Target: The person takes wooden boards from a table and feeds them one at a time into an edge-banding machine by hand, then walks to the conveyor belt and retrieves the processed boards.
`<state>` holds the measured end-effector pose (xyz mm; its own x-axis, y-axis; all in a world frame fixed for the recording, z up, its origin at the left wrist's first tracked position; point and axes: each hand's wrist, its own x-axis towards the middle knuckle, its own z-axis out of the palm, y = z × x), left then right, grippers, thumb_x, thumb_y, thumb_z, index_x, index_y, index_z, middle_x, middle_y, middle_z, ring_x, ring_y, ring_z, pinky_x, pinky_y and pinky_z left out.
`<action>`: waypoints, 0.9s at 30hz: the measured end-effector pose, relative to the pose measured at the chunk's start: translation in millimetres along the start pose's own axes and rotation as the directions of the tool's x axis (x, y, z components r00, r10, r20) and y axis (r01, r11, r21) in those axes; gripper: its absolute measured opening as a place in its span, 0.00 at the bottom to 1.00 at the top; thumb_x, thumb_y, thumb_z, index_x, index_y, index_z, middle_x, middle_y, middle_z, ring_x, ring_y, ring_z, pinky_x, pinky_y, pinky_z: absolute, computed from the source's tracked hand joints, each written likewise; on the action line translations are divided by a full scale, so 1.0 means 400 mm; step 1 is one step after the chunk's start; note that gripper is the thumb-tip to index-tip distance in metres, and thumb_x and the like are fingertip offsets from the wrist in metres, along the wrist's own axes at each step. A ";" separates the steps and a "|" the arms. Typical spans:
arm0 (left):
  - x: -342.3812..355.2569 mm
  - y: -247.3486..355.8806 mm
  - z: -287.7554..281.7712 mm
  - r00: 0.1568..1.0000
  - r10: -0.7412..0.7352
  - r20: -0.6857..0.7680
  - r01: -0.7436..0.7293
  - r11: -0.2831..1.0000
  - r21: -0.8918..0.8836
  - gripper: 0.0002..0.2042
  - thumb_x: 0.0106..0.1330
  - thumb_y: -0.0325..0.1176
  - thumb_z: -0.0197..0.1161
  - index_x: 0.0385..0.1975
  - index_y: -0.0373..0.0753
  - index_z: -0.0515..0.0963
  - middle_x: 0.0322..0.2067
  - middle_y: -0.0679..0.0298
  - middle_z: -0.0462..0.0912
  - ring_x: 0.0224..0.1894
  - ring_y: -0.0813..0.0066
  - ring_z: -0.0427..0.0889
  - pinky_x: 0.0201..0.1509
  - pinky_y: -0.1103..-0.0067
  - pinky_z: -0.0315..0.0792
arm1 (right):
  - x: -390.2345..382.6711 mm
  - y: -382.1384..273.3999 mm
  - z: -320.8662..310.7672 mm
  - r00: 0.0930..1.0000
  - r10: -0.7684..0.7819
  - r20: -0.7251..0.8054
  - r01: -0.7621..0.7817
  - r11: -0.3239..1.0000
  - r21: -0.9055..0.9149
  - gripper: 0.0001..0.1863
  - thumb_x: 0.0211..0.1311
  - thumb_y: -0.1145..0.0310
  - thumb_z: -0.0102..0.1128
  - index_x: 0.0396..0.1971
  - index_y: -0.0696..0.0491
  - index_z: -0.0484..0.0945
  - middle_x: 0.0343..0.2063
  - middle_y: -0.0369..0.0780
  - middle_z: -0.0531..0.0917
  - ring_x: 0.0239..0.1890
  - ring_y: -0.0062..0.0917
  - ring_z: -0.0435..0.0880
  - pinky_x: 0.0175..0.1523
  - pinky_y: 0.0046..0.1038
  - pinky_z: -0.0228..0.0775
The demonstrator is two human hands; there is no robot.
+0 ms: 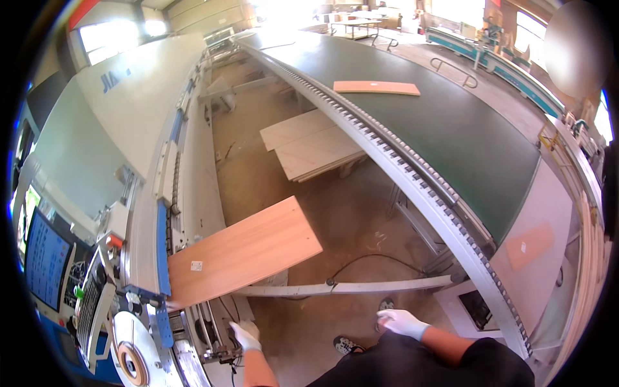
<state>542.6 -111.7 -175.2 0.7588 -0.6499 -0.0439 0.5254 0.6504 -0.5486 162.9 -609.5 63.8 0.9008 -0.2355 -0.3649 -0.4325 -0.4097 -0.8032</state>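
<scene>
My left hand point(247, 335), in a white glove, hovers beside the near end of the edge-banding machine point(145, 226), with its fingers loosely apart and nothing in it. A wood-grain board point(251, 248) lies just beyond it. The board's left end rests at the machine's blue strip point(163, 248), and its right end juts out over the floor. A small white label point(196, 265) sits on the board near the machine. My right hand point(403, 324), also white-gloved, is in front of my body with its fingers curled together. No object shows in it, and it touches neither board nor conveyor.
A roller-edged conveyor point(425, 168) with a dark green belt runs along the right, carrying another wood-grain board point(377, 88). Pale panels point(316, 145) are stacked low between machine and conveyor. A crossbar point(361, 287) and a cable lie ahead of my feet. A screen point(48, 258) stands left.
</scene>
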 end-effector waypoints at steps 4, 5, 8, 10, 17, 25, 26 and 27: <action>-0.164 -0.241 -0.409 0.754 0.620 -0.218 0.657 -0.719 0.227 0.28 0.65 0.57 0.53 0.48 0.34 0.73 0.41 0.47 0.80 0.47 0.56 0.77 0.51 0.65 0.70 | -0.207 0.128 -0.176 0.807 0.056 -0.588 -0.068 0.998 0.001 0.14 0.56 0.77 0.56 0.43 0.58 0.81 0.36 0.45 0.86 0.40 0.30 0.86 0.49 0.29 0.77; -0.242 -0.298 -0.511 0.658 0.753 -0.009 0.729 -0.639 -0.244 0.35 0.62 0.57 0.56 0.58 0.30 0.71 0.48 0.40 0.80 0.55 0.51 0.77 0.59 0.64 0.69 | -0.229 0.169 -0.219 0.729 0.084 -0.679 -0.046 0.996 0.073 0.12 0.56 0.77 0.55 0.41 0.57 0.82 0.33 0.44 0.86 0.37 0.29 0.86 0.45 0.29 0.77; -0.268 -0.459 -0.476 0.799 0.373 -0.471 0.328 -0.928 -0.179 0.31 0.63 0.55 0.55 0.54 0.31 0.72 0.46 0.44 0.81 0.52 0.50 0.78 0.55 0.61 0.70 | -0.340 0.225 -0.410 0.469 0.074 -0.880 -0.115 0.993 0.023 0.08 0.61 0.72 0.57 0.37 0.57 0.80 0.26 0.43 0.82 0.29 0.32 0.81 0.40 0.30 0.73; -0.265 -0.522 -0.437 0.734 0.192 -0.652 0.145 -0.981 -0.126 0.29 0.63 0.54 0.55 0.52 0.32 0.72 0.44 0.47 0.82 0.49 0.50 0.79 0.53 0.59 0.70 | -0.389 0.256 -0.523 0.272 -0.110 -0.956 -0.161 0.974 -0.158 0.10 0.61 0.77 0.51 0.40 0.56 0.80 0.26 0.40 0.82 0.29 0.25 0.80 0.38 0.28 0.72; -0.048 -0.669 -0.294 0.783 0.324 -0.530 0.400 -0.916 0.030 0.20 0.66 0.49 0.51 0.41 0.37 0.74 0.36 0.60 0.83 0.37 0.55 0.81 0.34 0.58 0.70 | -0.641 0.651 -0.728 0.040 0.298 -0.954 -0.418 0.872 0.255 0.16 0.59 0.64 0.58 0.45 0.54 0.80 0.38 0.47 0.85 0.40 0.40 0.84 0.47 0.36 0.75; 0.050 -1.077 -0.380 0.623 0.571 -0.534 0.777 -0.534 0.335 0.18 0.67 0.45 0.52 0.47 0.38 0.75 0.45 0.54 0.80 0.43 0.58 0.78 0.45 0.66 0.71 | -0.698 0.928 -0.767 0.080 0.584 -0.808 -0.684 0.622 0.382 0.30 0.59 0.55 0.57 0.55 0.62 0.74 0.58 0.56 0.73 0.63 0.45 0.70 0.66 0.37 0.62; 0.019 -0.966 -0.398 0.835 0.185 -0.519 0.322 -0.928 0.188 0.14 0.65 0.42 0.54 0.37 0.38 0.78 0.37 0.50 0.81 0.38 0.51 0.78 0.43 0.62 0.72 | -0.624 0.911 -0.794 0.165 0.567 -0.807 -0.686 0.654 0.319 0.31 0.59 0.56 0.58 0.57 0.62 0.71 0.61 0.55 0.69 0.64 0.44 0.68 0.68 0.36 0.60; 0.060 -1.213 -0.422 0.751 -0.244 -0.614 -0.343 -0.938 -0.047 0.11 0.64 0.39 0.54 0.30 0.38 0.78 0.31 0.46 0.79 0.38 0.45 0.76 0.46 0.58 0.70 | -0.686 0.943 -0.785 0.131 0.586 -0.800 -0.737 0.597 0.317 0.32 0.59 0.56 0.58 0.59 0.62 0.69 0.65 0.55 0.65 0.66 0.43 0.65 0.69 0.36 0.58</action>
<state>240.7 -509.3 -51.1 0.2052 -0.8879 -0.4118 -0.7717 -0.4055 0.4899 -259.9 -976.1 8.9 -0.1674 -0.9757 -0.1414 -0.9096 0.2082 -0.3596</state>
